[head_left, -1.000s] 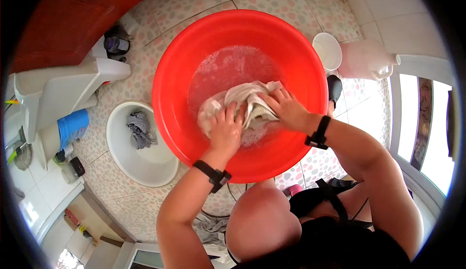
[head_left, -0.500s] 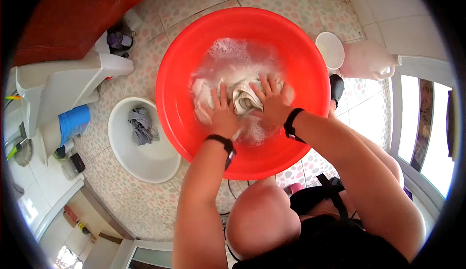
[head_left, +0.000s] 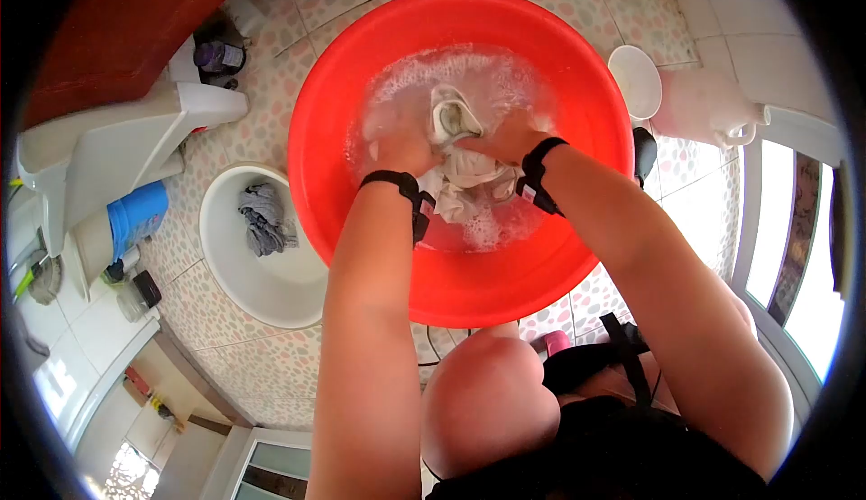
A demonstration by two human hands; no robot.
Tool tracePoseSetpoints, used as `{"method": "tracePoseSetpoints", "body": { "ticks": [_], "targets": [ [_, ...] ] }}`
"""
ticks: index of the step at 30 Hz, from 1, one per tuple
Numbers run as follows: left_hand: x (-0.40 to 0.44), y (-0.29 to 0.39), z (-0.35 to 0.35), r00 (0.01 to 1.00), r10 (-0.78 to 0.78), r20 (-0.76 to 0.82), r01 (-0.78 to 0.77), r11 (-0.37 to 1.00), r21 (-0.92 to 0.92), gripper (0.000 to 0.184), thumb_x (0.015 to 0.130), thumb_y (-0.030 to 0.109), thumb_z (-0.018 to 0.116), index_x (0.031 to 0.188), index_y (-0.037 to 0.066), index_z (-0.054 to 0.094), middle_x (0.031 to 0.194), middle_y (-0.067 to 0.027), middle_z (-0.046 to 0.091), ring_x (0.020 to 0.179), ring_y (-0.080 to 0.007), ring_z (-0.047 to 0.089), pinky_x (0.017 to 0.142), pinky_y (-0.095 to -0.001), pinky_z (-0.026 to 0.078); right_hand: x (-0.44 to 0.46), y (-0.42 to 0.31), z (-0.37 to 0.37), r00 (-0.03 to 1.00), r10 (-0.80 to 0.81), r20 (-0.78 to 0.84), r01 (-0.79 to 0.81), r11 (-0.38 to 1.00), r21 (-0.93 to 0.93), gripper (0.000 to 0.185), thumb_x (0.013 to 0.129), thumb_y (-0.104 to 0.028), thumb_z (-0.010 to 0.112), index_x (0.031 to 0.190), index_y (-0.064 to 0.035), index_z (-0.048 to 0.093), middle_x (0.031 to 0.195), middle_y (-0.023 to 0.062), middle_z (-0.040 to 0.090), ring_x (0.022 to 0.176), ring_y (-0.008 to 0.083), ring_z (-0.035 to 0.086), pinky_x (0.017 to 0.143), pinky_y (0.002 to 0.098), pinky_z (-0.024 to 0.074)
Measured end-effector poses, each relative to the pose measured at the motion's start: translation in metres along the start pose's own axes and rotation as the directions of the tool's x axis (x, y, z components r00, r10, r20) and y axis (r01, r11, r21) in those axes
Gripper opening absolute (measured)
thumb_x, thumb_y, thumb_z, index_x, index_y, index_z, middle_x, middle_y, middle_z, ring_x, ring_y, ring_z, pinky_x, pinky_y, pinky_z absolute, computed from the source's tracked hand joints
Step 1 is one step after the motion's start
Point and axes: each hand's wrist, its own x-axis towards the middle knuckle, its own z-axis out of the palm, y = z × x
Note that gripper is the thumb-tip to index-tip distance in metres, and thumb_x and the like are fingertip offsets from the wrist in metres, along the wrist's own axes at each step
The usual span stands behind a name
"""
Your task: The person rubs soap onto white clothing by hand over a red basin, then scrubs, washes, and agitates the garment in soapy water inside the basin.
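A wet off-white cloth [head_left: 469, 168], seemingly a garment, lies bunched in foamy water inside a big red basin [head_left: 595, 130]. One fold with a greyish inner side stands up between my two hands. At the cloth's left, my left hand [head_left: 403, 151] is sunk in the suds, and its fingers are hidden. From the right, my right hand [head_left: 510, 137] reaches over the cloth, its thumb side against the fold and the other fingers curled down into the water. Dark bands circle both wrists.
To the left stands a white tub [head_left: 262, 297] with a grey cloth [head_left: 263, 220] in it. A white bucket [head_left: 635, 83] and a pinkish plastic jug [head_left: 699, 108] are at the right. A blue container [head_left: 138, 220] and a dark bottle [head_left: 219, 56] stand farther left.
My hands have gone from lying spread on the cloth to dipping into the water with fingers curled or hidden. The cloth is bunched differently, with more of it toward me.
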Motion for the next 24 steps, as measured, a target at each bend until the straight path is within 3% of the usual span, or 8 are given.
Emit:
{"method": "tracePoseSetpoints", "body": {
  "ticks": [4, 6, 9, 11, 15, 17, 19, 24],
  "targets": [
    [0.022, -0.002, -0.008, 0.999, 0.035, 0.03, -0.034, 0.999, -0.011, 0.074, 0.06, 0.023, 0.078, 0.123, 0.008, 0.042, 0.115, -0.0184, 0.051, 0.108, -0.0332, 0.049, 0.089, -0.0405, 0.041, 0.029, 0.011, -0.001, 0.996, -0.082, 0.041, 0.082, 0.997, 0.004, 0.063, 0.074, -0.057, 0.057, 0.107, -0.0039, 0.059, 0.1, 0.0212, 0.061, 0.091, 0.0336, 0.058, 0.076, 0.0381, 0.0448],
    [0.025, -0.002, -0.014, 0.999, 0.038, 0.023, -0.035, 0.996, -0.084, 0.088, 0.057, 0.017, 0.079, 0.132, 0.009, 0.033, 0.126, -0.018, 0.044, 0.116, -0.0358, 0.042, 0.095, -0.0416, 0.037, 0.039, 0.007, -0.017, 0.93, 0.066, 0.362, -0.101, 0.992, 0.078, 0.06, 0.074, -0.054, 0.06, 0.109, -0.0041, 0.059, 0.102, 0.017, 0.062, 0.09, 0.0286, 0.059, 0.076, 0.0352, 0.0446],
    [0.032, -0.001, -0.031, 0.995, 0.05, 0.085, -0.051, 0.999, 0.001, 0.08, 0.059, 0.012, 0.078, 0.129, 0.008, 0.038, 0.119, -0.018, 0.05, 0.113, -0.0358, 0.045, 0.096, -0.0404, 0.037, 0.047, 0.015, -0.021, 0.9, 0.136, 0.414, -0.256, 0.934, 0.25, 0.053, 0.077, -0.045, 0.062, 0.112, -0.0058, 0.058, 0.106, 0.01, 0.061, 0.093, 0.0214, 0.058, 0.079, 0.0316, 0.0434],
    [0.049, -0.023, -0.009, 0.94, 0.09, 0.328, 0.07, 0.893, -0.445, 0.069, 0.062, 0.014, 0.076, 0.123, 0.005, 0.045, 0.114, -0.0181, 0.053, 0.109, -0.0366, 0.048, 0.095, -0.0415, 0.037, 0.058, 0.031, -0.013, 0.892, 0.091, 0.443, -0.263, 0.901, 0.344, 0.052, 0.077, -0.042, 0.063, 0.115, -0.0062, 0.056, 0.107, 0.0086, 0.06, 0.095, 0.0193, 0.056, 0.081, 0.0307, 0.0429],
    [0.026, -0.034, -0.003, 0.947, -0.047, 0.318, 0.234, 0.777, -0.584, 0.056, 0.067, 0.021, 0.072, 0.119, 0.01, 0.053, 0.122, -0.0154, 0.051, 0.113, -0.0308, 0.048, 0.099, -0.0387, 0.032, 0.06, 0.075, 0.01, 0.896, -0.252, 0.366, -0.048, 0.764, 0.644, 0.063, 0.073, -0.042, 0.066, 0.126, -0.0146, 0.047, 0.11, 0.0107, 0.06, 0.1, 0.0236, 0.054, 0.088, 0.0356, 0.0397],
    [0.006, -0.024, -0.017, 0.991, 0.135, 0.004, -0.135, 0.991, 0.013, 0.047, 0.068, 0.019, 0.07, 0.113, 0.009, 0.058, 0.126, -0.0152, 0.048, 0.118, -0.0309, 0.043, 0.103, -0.0391, 0.027, 0.037, 0.072, -0.008, 0.859, -0.167, 0.483, -0.191, 0.773, 0.605, 0.066, 0.072, -0.036, 0.067, 0.129, -0.0147, 0.042, 0.118, 0.0132, 0.054, 0.111, 0.0253, 0.048, 0.092, 0.038, 0.0387],
    [-0.016, -0.026, -0.018, 0.976, 0.2, -0.088, -0.198, 0.98, 0.036, 0.042, 0.073, 0.012, 0.062, 0.115, 0.01, 0.057, 0.131, -0.0136, 0.044, 0.122, -0.0309, 0.038, 0.102, -0.0393, 0.03, 0.008, 0.059, -0.031, 0.898, -0.307, 0.316, 0.339, 0.94, -0.05, 0.061, 0.079, -0.018, 0.059, 0.133, -0.0098, 0.033, 0.133, 0.0165, 0.038, 0.122, 0.0307, 0.037, 0.097, 0.0406, 0.0365],
    [-0.08, -0.015, -0.025, 0.962, 0.257, -0.087, -0.265, 0.96, -0.09, 0.047, 0.074, -0.003, 0.046, 0.119, 0.01, 0.054, 0.131, -0.0107, 0.044, 0.118, -0.0314, 0.041, 0.1, -0.0386, 0.033, -0.059, 0.078, -0.027, 0.908, -0.329, 0.261, 0.402, 0.86, -0.313, 0.065, 0.079, -0.014, 0.055, 0.137, -0.014, 0.027, 0.138, 0.0235, 0.026, 0.127, 0.0384, 0.03, 0.097, 0.0468, 0.0367]
  ]
}}
